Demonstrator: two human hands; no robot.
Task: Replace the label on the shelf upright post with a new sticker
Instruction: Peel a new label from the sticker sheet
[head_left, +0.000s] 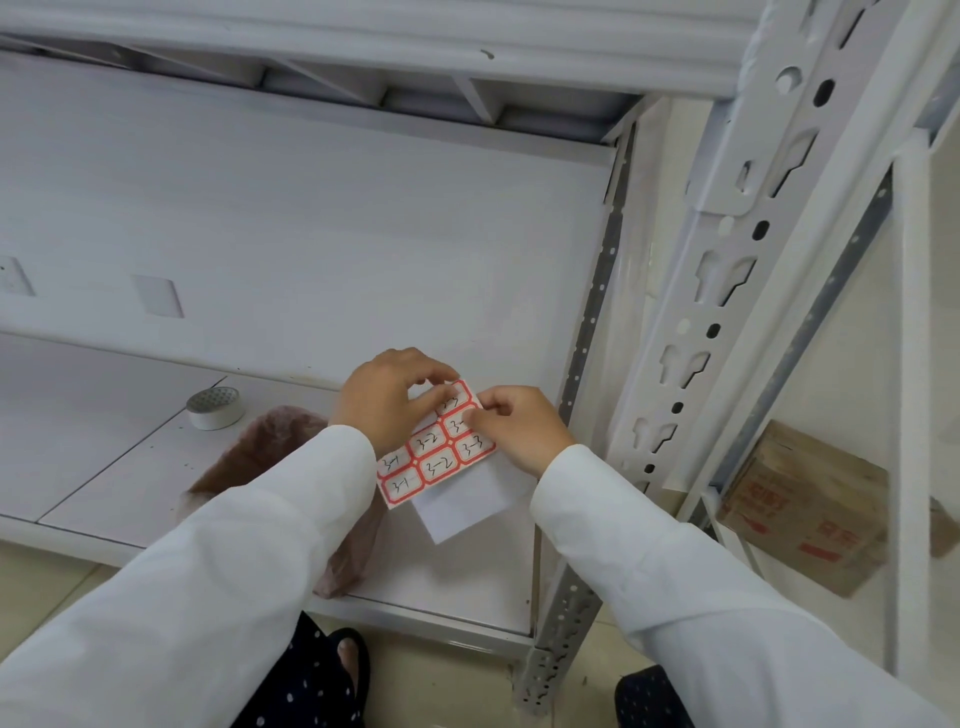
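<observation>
Both hands, left and right, pinch the sticker sheet above the shelf, at 9 o'clock from the upright post. Thin, limp, tearable: lift one label by its corner.

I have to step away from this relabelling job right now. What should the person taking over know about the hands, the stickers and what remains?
Left hand: holds the sticker sheet at its upper edge.
Right hand: fingers pinch at a sticker near the sheet's upper right, apparently peeling it.
The sheet has red-bordered labels handwritten 3-1, 3-2, 3-3; a white paper sits beneath it, above the shelf board.
The upright post stands to the right; no label shows on its visible face.
Done: sheet in hand.
Left: free a sticker and press it onto the post.
</observation>
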